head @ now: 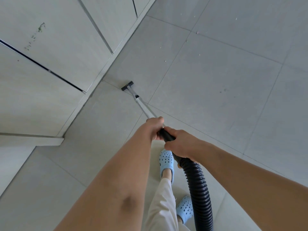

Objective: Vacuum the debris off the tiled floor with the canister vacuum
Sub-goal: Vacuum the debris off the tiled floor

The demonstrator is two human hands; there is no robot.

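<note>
A silver vacuum wand (141,105) runs from my hands down to a black floor nozzle (127,85), which sits on the grey tiled floor (216,97) close to the wall's base. My left hand (154,126) grips the wand's upper end. Just behind it, my right hand (180,143) grips the black handle tube where the ribbed black hose (198,189) begins. The hose drops past my legs and out of the frame's bottom edge. Small pale bits of debris (199,54) lie scattered on tiles to the nozzle's upper right. The canister is out of view.
A pale panelled wall (50,72) with dark seams and a greenish smear fills the left side, meeting the floor along a diagonal skirting line. A wall corner juts out at the lower left. My feet in light blue perforated clogs (166,161) stand under my hands.
</note>
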